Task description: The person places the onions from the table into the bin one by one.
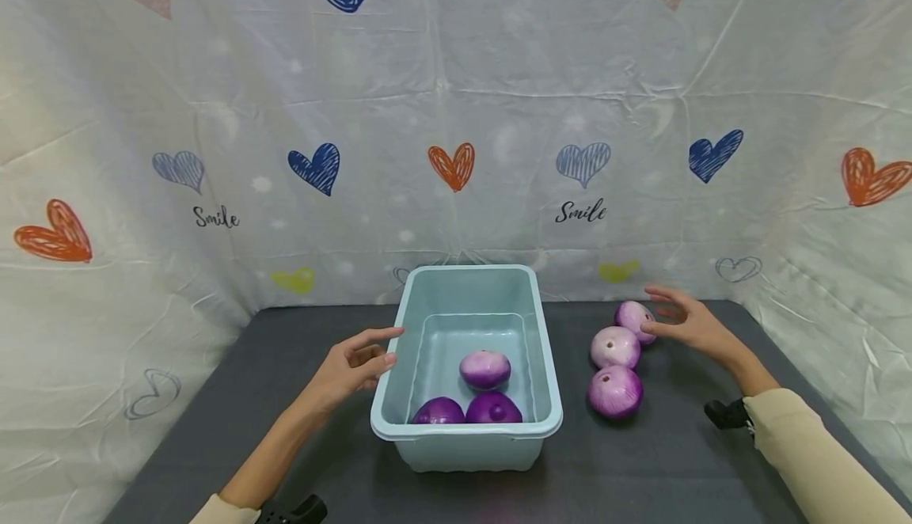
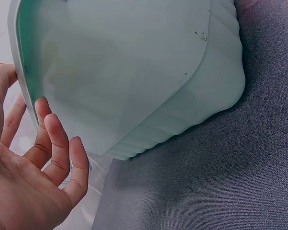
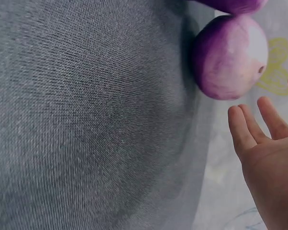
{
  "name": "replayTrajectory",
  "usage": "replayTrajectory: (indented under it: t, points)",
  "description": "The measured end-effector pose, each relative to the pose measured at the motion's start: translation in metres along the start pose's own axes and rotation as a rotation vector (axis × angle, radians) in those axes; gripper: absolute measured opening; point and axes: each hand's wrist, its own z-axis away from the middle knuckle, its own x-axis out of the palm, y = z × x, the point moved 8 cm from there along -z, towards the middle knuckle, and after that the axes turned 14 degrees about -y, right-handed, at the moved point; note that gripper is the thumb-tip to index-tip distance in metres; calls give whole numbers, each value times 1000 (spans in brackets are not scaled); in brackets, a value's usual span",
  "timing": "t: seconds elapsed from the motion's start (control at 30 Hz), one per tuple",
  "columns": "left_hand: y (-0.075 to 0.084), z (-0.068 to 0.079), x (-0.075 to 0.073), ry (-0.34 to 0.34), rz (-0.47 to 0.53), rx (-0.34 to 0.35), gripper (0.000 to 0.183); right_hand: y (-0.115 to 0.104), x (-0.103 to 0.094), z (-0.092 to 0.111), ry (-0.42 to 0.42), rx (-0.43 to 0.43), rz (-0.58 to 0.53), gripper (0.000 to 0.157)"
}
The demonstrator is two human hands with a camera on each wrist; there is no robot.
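Observation:
A pale blue plastic bin (image 1: 466,451) stands on the table, with three purple onions inside: one onion (image 1: 485,370) in the middle and two, an onion (image 1: 438,411) and another onion (image 1: 494,408), by the near wall. My left hand (image 1: 356,362) is at the bin's left rim, fingertips at the edge and the other fingers loosely bent, as the left wrist view shows. On the right, three more onions form a row: a near onion (image 1: 615,392), a middle onion (image 1: 616,347) and a far onion (image 1: 634,320). My right hand (image 1: 689,326) reaches beside the far onion with spread fingers, its thumb overlapping the onion's edge.
A dark grey cloth (image 1: 342,461) covers the table. Behind it and at both sides hangs a white curtain (image 1: 513,223) printed with hearts, close to the bin's far end. Black straps sit on both wrists.

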Motion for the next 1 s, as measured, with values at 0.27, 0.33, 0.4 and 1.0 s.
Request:
replayTrajectory:
  t: [0.27,0.33,0.4,1.0]
  points:
    - [0,-1,1,-3,-4,6,46,16,0,-9,-24,13,9,69]
    - [0,-1,1,-1,-7,7,46,18,0,-10,-19,29,24,69]
    - [0,-1,1,3,-10,5,46,20,1,-12,-15,51,34,69]
    - [0,1,1,-12,17,17,45,24,3,-22,15,37,92,61]
